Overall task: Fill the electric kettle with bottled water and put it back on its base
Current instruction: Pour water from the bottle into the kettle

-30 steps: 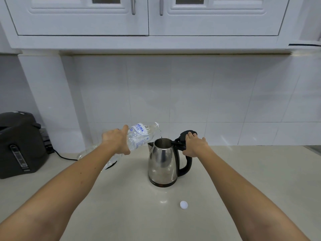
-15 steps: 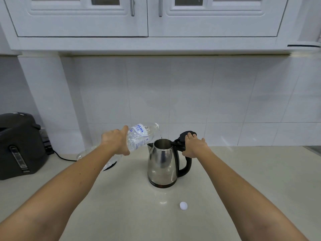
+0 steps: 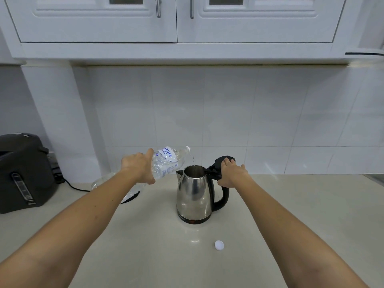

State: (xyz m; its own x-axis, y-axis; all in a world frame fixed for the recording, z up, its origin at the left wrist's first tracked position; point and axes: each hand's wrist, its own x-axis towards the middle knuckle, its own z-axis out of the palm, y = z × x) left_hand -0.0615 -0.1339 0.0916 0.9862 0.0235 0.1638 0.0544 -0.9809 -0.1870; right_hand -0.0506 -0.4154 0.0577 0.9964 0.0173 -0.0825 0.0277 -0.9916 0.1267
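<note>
1. Kettle (image 3: 194, 194), one, of steel, stands upright on the counter (image 3: 301, 204), off its base; its black lid (image 3: 218, 163) is tipped up and open, directly under the right fingertips.
2. Right hand (image 3: 231, 173): the fingers lie stretched forward on the lid; the thumb side curls round the top of the one black handle (image 3: 225, 196) and grips it.
3. Left hand (image 3: 138, 168): fingers and thumb are curled round the middle of one clear water bottle (image 3: 168, 161); the bottle is tilted, with its mouth to the right of the fingers, above the kettle's opening and not touching it.
4. One thin stream of water (image 3: 193, 161) falls from the bottle's mouth into the kettle.
5. One round base (image 3: 132, 198) lies below the left hand, mostly hidden by the wrist and the bottle's lower end; it is apart from the kettle.
6. One white bottle cap (image 3: 219, 245) lies on the counter, nearer to the person than the right fingers and well apart from them.
7. One dark appliance (image 3: 22, 173) with one cord (image 3: 74, 187) stands far to the left of the left fingers.
8. Two cabinet doors, with two metal pulls (image 3: 158, 7), hang above both hands.
</note>
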